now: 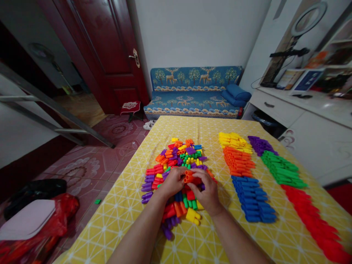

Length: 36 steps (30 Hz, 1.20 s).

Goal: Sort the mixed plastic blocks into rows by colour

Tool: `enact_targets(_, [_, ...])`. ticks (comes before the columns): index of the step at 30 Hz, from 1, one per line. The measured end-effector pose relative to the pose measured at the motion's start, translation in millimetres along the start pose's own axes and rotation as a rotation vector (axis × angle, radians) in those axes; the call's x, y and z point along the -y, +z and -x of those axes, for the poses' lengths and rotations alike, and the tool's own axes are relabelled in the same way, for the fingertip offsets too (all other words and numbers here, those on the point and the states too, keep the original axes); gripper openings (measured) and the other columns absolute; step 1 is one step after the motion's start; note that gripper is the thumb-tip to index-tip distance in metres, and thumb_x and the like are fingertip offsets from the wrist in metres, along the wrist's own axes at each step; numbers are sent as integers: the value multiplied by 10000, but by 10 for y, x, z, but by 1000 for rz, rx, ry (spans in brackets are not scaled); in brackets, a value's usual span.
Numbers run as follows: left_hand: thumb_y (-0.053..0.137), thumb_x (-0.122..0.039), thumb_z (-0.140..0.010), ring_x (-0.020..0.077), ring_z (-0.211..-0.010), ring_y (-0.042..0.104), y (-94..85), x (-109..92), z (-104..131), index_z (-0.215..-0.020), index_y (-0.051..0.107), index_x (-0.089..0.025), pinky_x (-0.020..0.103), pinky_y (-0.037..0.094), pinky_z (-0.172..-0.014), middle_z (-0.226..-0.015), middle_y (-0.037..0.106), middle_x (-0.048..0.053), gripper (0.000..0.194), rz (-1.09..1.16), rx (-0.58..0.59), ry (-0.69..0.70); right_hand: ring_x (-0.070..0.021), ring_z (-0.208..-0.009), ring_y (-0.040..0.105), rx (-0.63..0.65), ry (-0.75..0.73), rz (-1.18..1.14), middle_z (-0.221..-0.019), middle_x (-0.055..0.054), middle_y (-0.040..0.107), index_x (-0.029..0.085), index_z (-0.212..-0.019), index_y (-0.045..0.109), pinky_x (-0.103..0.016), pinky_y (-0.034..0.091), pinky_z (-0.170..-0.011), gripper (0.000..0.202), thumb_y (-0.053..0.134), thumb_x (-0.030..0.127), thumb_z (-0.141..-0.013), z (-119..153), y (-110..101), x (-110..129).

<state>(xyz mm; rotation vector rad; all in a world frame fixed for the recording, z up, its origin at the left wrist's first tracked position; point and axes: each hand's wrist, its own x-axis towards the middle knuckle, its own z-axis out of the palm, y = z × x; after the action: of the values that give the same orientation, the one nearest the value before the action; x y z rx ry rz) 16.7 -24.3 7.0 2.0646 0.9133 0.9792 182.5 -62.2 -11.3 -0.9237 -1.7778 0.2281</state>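
Note:
An orange plastic building block [189, 178] with round hollow ends is held between my two hands, over a mixed heap of blocks [192, 151]. My left hand [175, 180] has its fingers closed at the block's left side. From the right, my right hand [206, 187] grips the same block with thumb and fingers. Red, purple, green, blue, yellow and orange blocks lie under and around both hands. A yellow block [193, 216] sits at the heap's near edge. The hands hide part of the pile.
Right of the heap, blocks lie grouped by colour: yellow [233, 142], orange [238, 161], blue [253, 200], purple [261, 146], green [283, 168] and red [313, 220]. A yellow patterned cloth [123, 223] covers the table. A green block [97, 201] lies on the floor at left.

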Motion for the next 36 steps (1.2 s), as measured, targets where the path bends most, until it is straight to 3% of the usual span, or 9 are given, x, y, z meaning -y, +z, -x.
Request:
enact_targets(5, [506,18,-698,144,-698,575,-7,-26,-5,-684,645,-140,225,422,-657,-729,636,26,211,-6,36,10,-236,-1088,629,-27,-43,155,-1172,-105,645,237,-1321,489,-414,539,-943,515,670,227,-839,13,26,-15])
enact_targets(10, [528,-57,-785,148,-719,613,-21,-59,-7,-771,716,-149,234,457,-679,-771,685,39,209,3,-10,-49,-228,-1059,639,-95,-6,135,-1135,-110,662,210,-1261,556,-393,547,-917,452,684,234,-828,3,-76,134])
enact_targets(14, [526,-126,-846,171,-817,658,-52,-74,2,-1007,747,-171,263,496,-743,-915,731,68,276,42,-22,-133,-185,-892,661,-266,241,86,-1043,-84,682,206,-1182,622,-329,563,-779,355,666,306,-844,-145,-514,95])
enact_targets(18, [537,-149,-854,181,-832,667,-65,-90,4,-1038,750,-169,274,507,-745,-934,737,79,282,39,-17,-155,-186,-822,655,-457,407,195,-1023,-102,691,172,-1215,617,-327,547,-723,486,662,440,-812,-419,-1228,-514])
enact_targets(20, [537,-155,-856,183,-844,669,-60,-91,2,-1040,750,-171,274,510,-748,-949,737,80,281,48,-19,-162,-203,-774,648,-403,481,343,-977,-115,702,153,-1165,649,-346,537,-690,503,650,483,-786,-524,-1553,-947])
enact_targets(22, [533,-159,-858,180,-841,670,-53,-84,0,-1042,748,-172,271,513,-741,-952,737,79,282,62,-23,-174,-223,-740,652,-223,550,488,-917,-118,715,142,-1078,684,-354,526,-663,470,660,475,-747,-580,-1786,-1348])
enact_targets(25, [533,-167,-860,177,-826,669,-46,-58,0,-1041,743,-166,265,516,-724,-945,734,79,277,79,-33,-190,-235,-720,664,22,549,584,-869,-111,725,144,-1052,693,-345,516,-638,465,654,469,-723,-602,-1930,-1758])
enact_targets(30, [542,-218,-869,164,-743,661,-40,0,11,-1049,730,-133,251,513,-662,-861,721,80,274,142,-56,-252,-251,-784,683,220,412,551,-975,-119,734,155,-1076,691,-377,532,-707,455,626,457,-741,-644,-1868,-1997])
enact_targets(36, [560,-248,-868,164,-740,661,-37,24,21,-1043,732,-138,253,512,-657,-828,721,68,268,155,-85,-256,-264,-885,688,239,400,459,-1026,-127,733,152,-1105,698,-415,537,-793,397,581,348,-779,-675,-1851,-2085])
